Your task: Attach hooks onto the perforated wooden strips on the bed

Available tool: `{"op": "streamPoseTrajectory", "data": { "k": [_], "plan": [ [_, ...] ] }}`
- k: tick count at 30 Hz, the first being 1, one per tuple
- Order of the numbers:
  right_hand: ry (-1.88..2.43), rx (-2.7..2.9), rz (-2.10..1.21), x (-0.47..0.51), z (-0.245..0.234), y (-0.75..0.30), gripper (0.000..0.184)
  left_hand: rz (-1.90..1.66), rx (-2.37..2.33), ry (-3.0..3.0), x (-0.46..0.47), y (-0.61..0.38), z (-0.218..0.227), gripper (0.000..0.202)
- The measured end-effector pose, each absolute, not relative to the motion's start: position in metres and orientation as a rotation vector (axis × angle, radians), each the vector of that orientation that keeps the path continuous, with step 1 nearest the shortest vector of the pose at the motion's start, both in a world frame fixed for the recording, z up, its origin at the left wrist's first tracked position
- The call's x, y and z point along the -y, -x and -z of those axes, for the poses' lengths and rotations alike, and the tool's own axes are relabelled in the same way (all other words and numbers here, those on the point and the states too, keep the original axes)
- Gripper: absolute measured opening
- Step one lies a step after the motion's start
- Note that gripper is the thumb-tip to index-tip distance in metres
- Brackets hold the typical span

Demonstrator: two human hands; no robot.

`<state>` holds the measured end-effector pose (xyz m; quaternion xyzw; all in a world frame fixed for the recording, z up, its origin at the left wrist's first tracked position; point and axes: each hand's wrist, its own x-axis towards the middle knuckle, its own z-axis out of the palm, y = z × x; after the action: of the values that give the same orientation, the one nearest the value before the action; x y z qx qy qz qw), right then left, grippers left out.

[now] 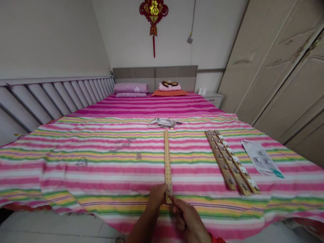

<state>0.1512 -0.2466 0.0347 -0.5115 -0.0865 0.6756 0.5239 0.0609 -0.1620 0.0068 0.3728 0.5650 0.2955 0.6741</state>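
A narrow wooden strip with rows of small holes (167, 162) lies lengthwise on the striped bed cover, its near end toward me. My left hand (158, 195) grips the left edge of that near end, the thumb on top. My right hand (184, 212) is closed at the right corner of the same end, thumb and finger pressed together; what they pinch is too small to make out. A small metal piece (168, 192) appears to sit on the strip between my hands. Left of the strip lies a small clear packet (138, 155).
To the right lie several strips (224, 162) fitted with small metal and white pieces, beside an opened blister pack (263, 158). Plastic packaging (163, 123) lies beyond the strip. Small metal hooks (81, 163) and clear bits (124, 145) are on the left. A slatted rail (58, 96) borders the bed.
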Motion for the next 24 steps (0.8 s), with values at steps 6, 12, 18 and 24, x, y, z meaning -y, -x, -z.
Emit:
{"op": "streamPoseTrajectory", "data": {
  "k": [6,12,18,24],
  "plan": [
    [1.145,0.132,-1.697,0.248,-0.048,-0.154,0.028,-0.667,-1.336,-0.870,0.163,-0.062,-0.011,0.021],
    [1.188,0.147,-1.730,0.252,-0.036,-0.157,0.028,-0.694,-1.330,-0.864,0.163,-0.062,-0.005,0.026],
    [1.241,0.372,-1.105,0.232,-0.012,-0.165,0.039,-0.691,-1.286,-0.833,0.163,-0.063,0.001,0.030],
    [1.303,0.538,-1.131,0.209,0.002,-0.153,0.048,-0.740,-1.254,-0.874,0.167,-0.062,0.000,0.037]
  ]
}}
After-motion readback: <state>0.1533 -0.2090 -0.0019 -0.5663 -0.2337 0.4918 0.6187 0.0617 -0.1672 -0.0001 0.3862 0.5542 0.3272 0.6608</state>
